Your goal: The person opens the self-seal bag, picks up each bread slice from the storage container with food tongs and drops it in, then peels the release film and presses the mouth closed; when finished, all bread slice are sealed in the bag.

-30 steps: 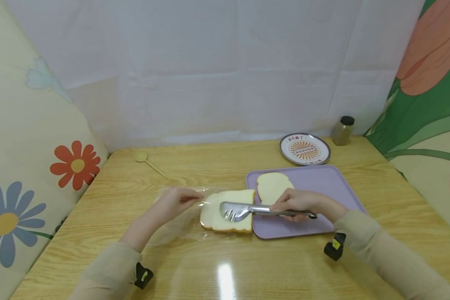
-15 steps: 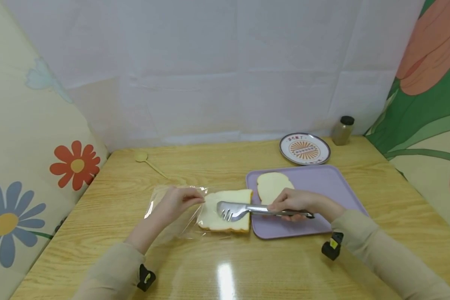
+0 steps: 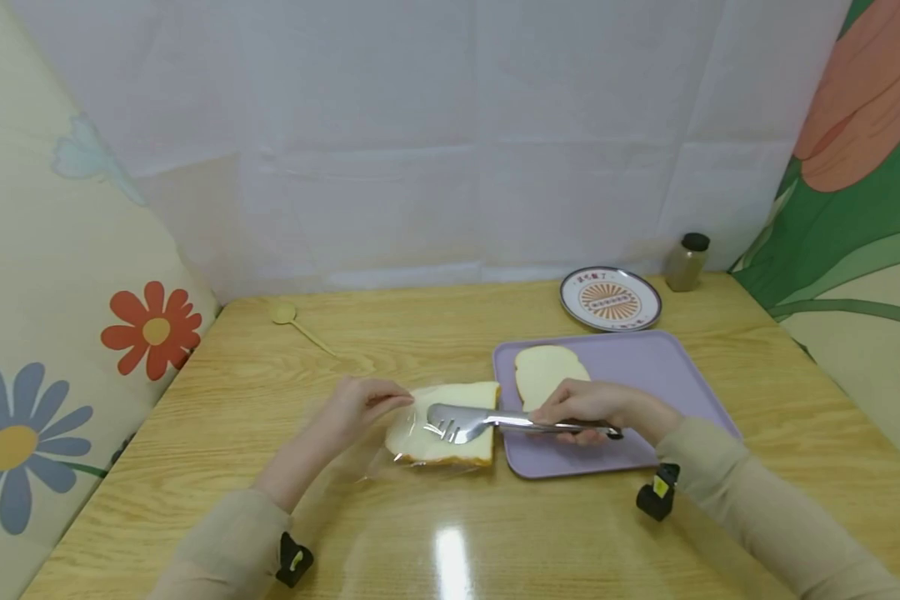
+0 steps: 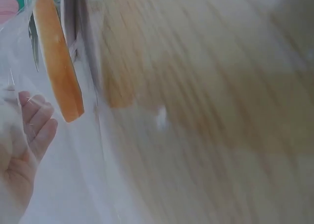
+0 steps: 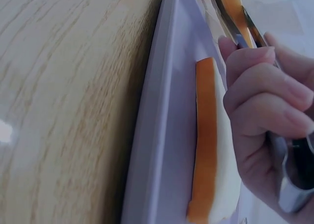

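My left hand point(image 3: 360, 408) pinches the edge of a clear plastic bag point(image 3: 378, 463) between thumb and fingers. In my right hand point(image 3: 581, 408) are metal tongs point(image 3: 510, 420), whose jaws grip a slice of bread point(image 3: 461, 393) with a brown crust. Much of this slice lies within the clear film; its right end sticks out near the tray. In the left wrist view the bread's crust point(image 4: 60, 67) shows through the film, apart from the fingers. A second bread slice point(image 3: 546, 371) lies on the purple tray point(image 3: 637, 367), beneath and beyond my right hand.
Behind the tray stands a round patterned plate point(image 3: 610, 300), with a black-lidded jar point(image 3: 687, 263) to its right. A gold spoon point(image 3: 303, 329) lies at the back left of the wooden table point(image 3: 390, 533). A white sheet point(image 3: 420, 167) hangs behind the table.
The tongs and the gripped bread slice have slid leftward, further into the plastic bag. My right hand has shifted slightly left with them. My left hand stays nearly in place, holding the bag's edge.
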The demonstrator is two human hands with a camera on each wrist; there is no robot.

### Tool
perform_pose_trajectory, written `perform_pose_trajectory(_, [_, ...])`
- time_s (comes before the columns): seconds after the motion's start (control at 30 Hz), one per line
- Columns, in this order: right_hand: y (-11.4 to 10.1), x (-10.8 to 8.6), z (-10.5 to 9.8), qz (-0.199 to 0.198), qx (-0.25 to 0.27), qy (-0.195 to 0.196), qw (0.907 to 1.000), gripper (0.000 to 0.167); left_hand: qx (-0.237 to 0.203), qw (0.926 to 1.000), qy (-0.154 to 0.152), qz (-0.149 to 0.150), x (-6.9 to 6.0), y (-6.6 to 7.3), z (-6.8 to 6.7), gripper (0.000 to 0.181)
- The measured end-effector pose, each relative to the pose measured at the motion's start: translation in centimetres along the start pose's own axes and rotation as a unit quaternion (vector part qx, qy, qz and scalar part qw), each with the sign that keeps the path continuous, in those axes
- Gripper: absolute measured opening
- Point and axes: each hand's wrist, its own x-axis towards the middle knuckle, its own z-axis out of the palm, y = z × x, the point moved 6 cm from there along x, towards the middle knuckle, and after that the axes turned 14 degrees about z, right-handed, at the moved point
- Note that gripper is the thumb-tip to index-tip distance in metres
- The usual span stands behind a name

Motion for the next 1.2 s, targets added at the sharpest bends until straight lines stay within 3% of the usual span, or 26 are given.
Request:
perform_pose_trajectory(0.33, [-0.2, 0.0, 0.6, 0.008, -0.013, 0.026, 0.9995, 0.043, 0.016, 0.9995, 0.017, -0.020, -0.1, 0.2, 0.0, 0.012])
perform_pose_trajectory(0.47, [-0.2, 0.0, 0.8, 0.013, -0.011, 0.029, 0.9994, 0.040, 0.043, 0.9982, 0.037, -0.021, -0.2, 0.3, -0.2, 0.011])
perform_pose_trajectory(0.63, [-0.5, 0.1, 1.2, 0.005, -0.005, 0.013, 0.9999, 0.042, 0.065, 0.9962, 0.057, -0.013, -0.3, 0.6, -0.4, 0.013])
perform_pose_trajectory(0.87, [-0.9, 0.3, 1.5, -0.017, 0.024, -0.024, 0.9993, 0.040, 0.066, 0.9963, 0.055, -0.003, -0.1, 0.9, -0.4, 0.016])
perform_pose_trajectory(1.07, [-1.4, 0.6, 1.8, -0.008, 0.027, -0.022, 0.9994, 0.039, 0.064, 0.9961, 0.060, 0.011, 0.1, 1.1, -0.4, 0.016])
perform_pose_trajectory(1.2, [-1.5, 0.7, 1.9, -0.002, 0.011, -0.004, 0.9999, 0.038, 0.065, 0.9942, 0.079, 0.034, 0.4, 1.4, -0.6, 0.016])
